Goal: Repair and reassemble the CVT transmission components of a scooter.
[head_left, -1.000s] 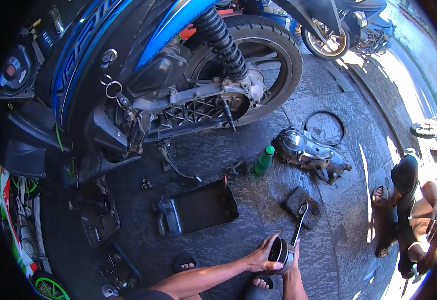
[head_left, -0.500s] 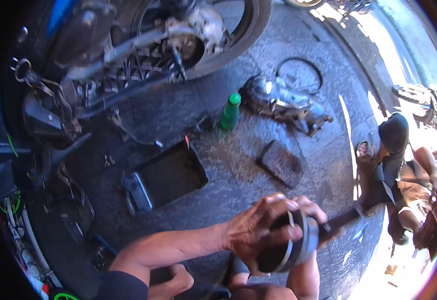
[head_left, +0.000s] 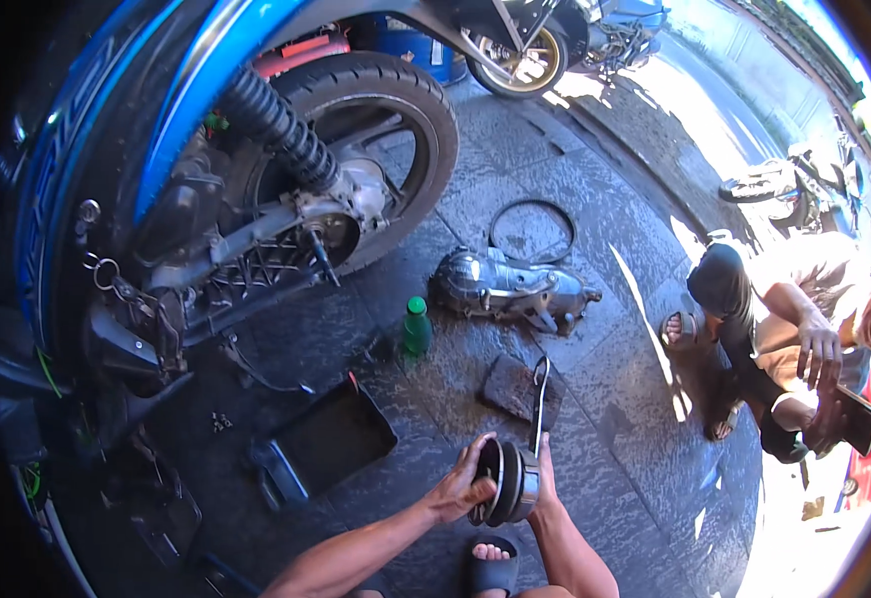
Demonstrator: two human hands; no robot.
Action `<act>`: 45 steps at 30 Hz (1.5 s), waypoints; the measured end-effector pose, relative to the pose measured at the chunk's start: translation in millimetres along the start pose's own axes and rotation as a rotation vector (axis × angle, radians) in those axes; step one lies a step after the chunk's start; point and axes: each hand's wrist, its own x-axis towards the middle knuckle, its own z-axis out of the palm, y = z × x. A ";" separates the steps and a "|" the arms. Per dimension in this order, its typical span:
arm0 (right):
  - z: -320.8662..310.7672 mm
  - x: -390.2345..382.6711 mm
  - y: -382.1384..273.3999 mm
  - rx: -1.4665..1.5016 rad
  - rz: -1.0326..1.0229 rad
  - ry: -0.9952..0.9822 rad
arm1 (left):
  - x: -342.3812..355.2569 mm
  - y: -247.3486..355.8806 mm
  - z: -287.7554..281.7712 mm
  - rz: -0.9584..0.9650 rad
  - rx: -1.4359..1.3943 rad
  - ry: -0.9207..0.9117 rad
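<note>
Above my feet, I hold a clutch pulley assembly [head_left: 511,486] of dark discs and a metal drum between both hands. My left hand [head_left: 458,486] is closed round its left side, thumb over the near face. My right hand [head_left: 547,486] grips the drum from the right, its fingers mostly hidden. From between the drum and that hand a long metal wrench [head_left: 538,409] sticks up, its ring end farthest from me. I cannot tell how its lower end meets the drum. Beyond the wrench lies a dark, flat block [head_left: 505,387] on the floor.
A green bottle [head_left: 417,331] stands near a metal engine cover [head_left: 505,287] and a black belt [head_left: 567,224]. A black tray [head_left: 331,439] lies to the left. A blue scooter with its rear wheel [head_left: 435,130] fills the upper left. At the right sits a person [head_left: 804,309] holding a phone.
My view has shifted, showing more of the scooter. My hands have tilted the assembly and moved it left and lower in view. The wrench now points away from me, clearly visible.
</note>
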 end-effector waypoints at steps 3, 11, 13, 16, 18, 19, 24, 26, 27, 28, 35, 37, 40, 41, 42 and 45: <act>-5.0 0.3 8.9 -0.048 0.087 0.041 | 13.8 -13.7 14.7 -0.302 -0.058 0.286; -50.2 -11.9 49.5 -0.016 0.231 0.318 | -13.8 -57.5 54.7 -0.492 -0.156 0.297; -56.9 -12.0 53.2 -0.024 0.299 0.223 | -19.5 -64.7 54.3 -0.481 -0.180 0.336; -60.8 -12.1 55.6 -0.061 0.362 0.260 | -20.5 -70.9 53.8 -0.603 -0.169 0.240; -60.4 -14.3 55.4 0.066 0.306 0.137 | -17.9 -73.0 58.2 -0.551 -0.061 0.307; -59.4 -15.5 54.9 0.202 0.298 0.001 | -16.0 -74.1 61.1 -0.579 -0.045 0.297; -56.2 -8.3 47.9 -0.101 0.025 0.245 | -7.5 -78.6 56.7 -0.448 -0.301 0.214; -61.8 2.1 40.4 -0.224 -0.003 0.279 | -11.3 -74.9 44.6 -0.423 -0.471 0.337; -66.9 8.9 37.4 -0.290 -0.021 0.296 | -15.7 -71.1 38.7 -0.414 -0.649 0.373; -73.0 16.0 34.1 -0.360 -0.040 0.310 | -20.1 -65.9 34.3 -0.415 -0.828 0.433; -97.7 64.5 26.3 -1.132 -0.267 0.326 | -35.3 -55.1 44.1 -0.367 0.036 0.505; -90.9 66.2 32.5 -1.367 -0.501 0.403 | -37.2 -68.3 48.1 -0.383 0.038 0.579; -76.8 60.0 39.4 -1.534 -0.470 0.512 | -38.9 -82.3 53.1 -0.279 0.449 0.617; -73.7 56.0 41.8 -1.638 -0.420 0.524 | -38.1 -82.1 55.4 -0.206 0.501 0.701; -71.3 53.2 45.6 -1.739 -0.374 0.537 | -36.5 -80.5 52.3 -0.213 0.392 0.585; -68.0 46.3 54.2 -1.893 -0.663 0.596 | -27.9 -57.1 41.5 -0.296 0.297 0.399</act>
